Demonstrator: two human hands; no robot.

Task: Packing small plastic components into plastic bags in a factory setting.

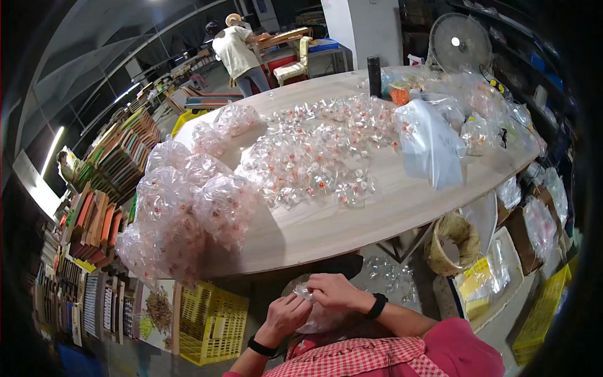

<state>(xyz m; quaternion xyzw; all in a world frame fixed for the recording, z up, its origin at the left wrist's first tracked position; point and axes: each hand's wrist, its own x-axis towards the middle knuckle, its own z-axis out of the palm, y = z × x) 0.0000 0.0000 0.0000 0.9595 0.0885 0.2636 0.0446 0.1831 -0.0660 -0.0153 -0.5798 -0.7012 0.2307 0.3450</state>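
Close to my body, below the table's front edge, I hold a clear plastic bag [319,319] by its gathered top. My left hand [286,319] pinches the bag's neck from the left, fingers closed. From the right, my right hand [333,291] closes on the same neck, its fingertips almost meeting the left ones. What the bag contains is hard to make out. On the pale table [326,229] lies a wide spread of small clear packets [301,160] with orange-red bits inside. Large stuffed clear bags [166,217] are heaped at the table's left end.
A pale blue plastic sheet or bag [430,141] lies on the table's right, near a black bottle [374,76] and a fan [460,43]. Beneath are a round basket [451,245] and a yellow crate [213,322]. A person [237,53] stands at the back.
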